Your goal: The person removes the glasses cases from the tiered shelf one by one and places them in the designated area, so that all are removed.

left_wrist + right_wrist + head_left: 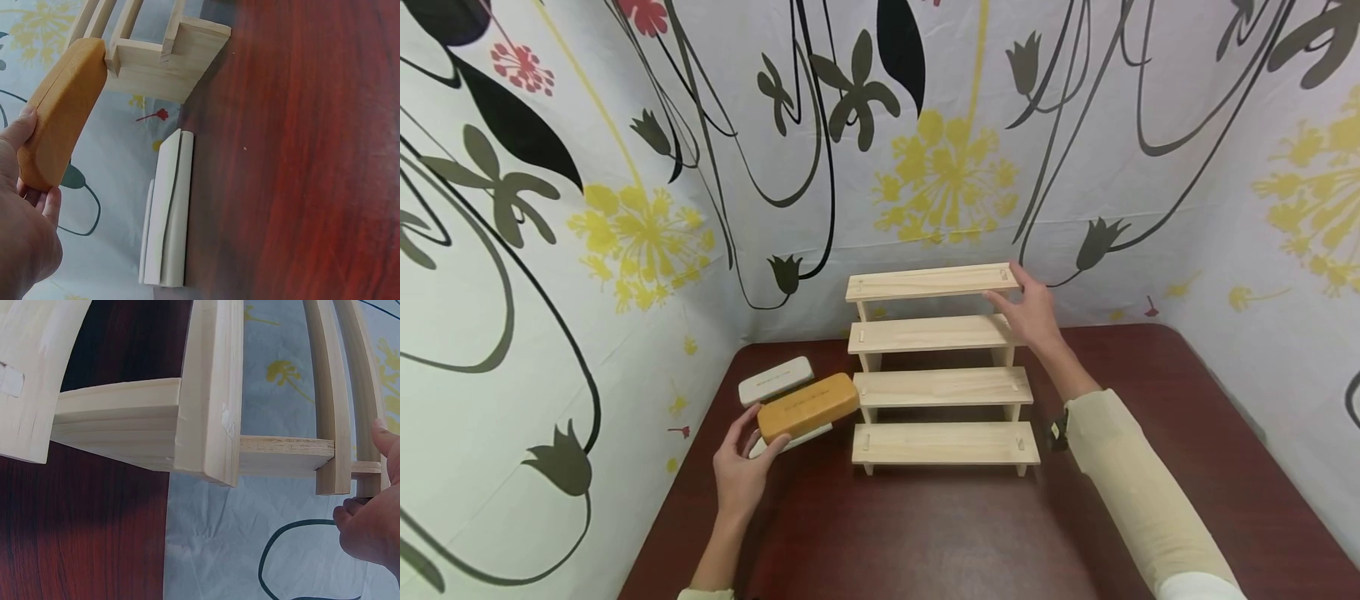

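Observation:
My left hand [740,473] holds a mustard-yellow glasses case [808,406] by its near end, thumb on one side and fingers on the other. In the left wrist view the case [65,112] hangs above the table, its far end overlapping the wooden rack there. A four-step rack of pale wood [943,387] stands in the middle. My right hand [1036,315] grips the right end of its top shelf [932,282], thumb at the front edge. Two white glasses cases lie left of the rack: one behind [775,381], the other [808,437] partly hidden under the yellow case.
The dark red-brown table [955,533] reaches back to a patterned cloth [940,167] that hangs behind and on both sides. The rack's back stands close to this cloth. A dark wristband [1057,431] sits at my right sleeve.

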### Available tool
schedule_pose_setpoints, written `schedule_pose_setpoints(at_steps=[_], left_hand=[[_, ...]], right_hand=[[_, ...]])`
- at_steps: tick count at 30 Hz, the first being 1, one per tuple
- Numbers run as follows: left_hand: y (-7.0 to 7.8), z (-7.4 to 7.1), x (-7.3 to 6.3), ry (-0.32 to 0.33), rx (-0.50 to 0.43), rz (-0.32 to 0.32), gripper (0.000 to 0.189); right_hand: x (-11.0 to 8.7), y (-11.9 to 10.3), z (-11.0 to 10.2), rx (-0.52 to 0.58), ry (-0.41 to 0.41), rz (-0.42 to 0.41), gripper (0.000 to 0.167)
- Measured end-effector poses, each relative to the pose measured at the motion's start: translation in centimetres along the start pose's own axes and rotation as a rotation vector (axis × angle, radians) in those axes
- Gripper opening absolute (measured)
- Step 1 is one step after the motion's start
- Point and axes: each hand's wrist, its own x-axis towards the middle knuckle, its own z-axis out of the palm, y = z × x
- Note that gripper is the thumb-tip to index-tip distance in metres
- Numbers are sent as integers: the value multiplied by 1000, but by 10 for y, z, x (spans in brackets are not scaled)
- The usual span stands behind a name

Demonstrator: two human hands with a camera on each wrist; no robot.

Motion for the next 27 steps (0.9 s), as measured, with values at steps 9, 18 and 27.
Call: schedule_pose_setpoints(at_steps=[9, 18, 27], left_hand=[[-8, -7, -5, 33, 21, -25, 67], [-13, -14, -13, 49, 50, -40, 67], [-23, -22, -22, 63, 116, -36, 67]], right_hand=[[-1, -1, -1, 1, 0, -2, 83], [-1, -1, 1, -12, 1, -3, 82], [-1, -2, 0, -4, 4, -1, 82]])
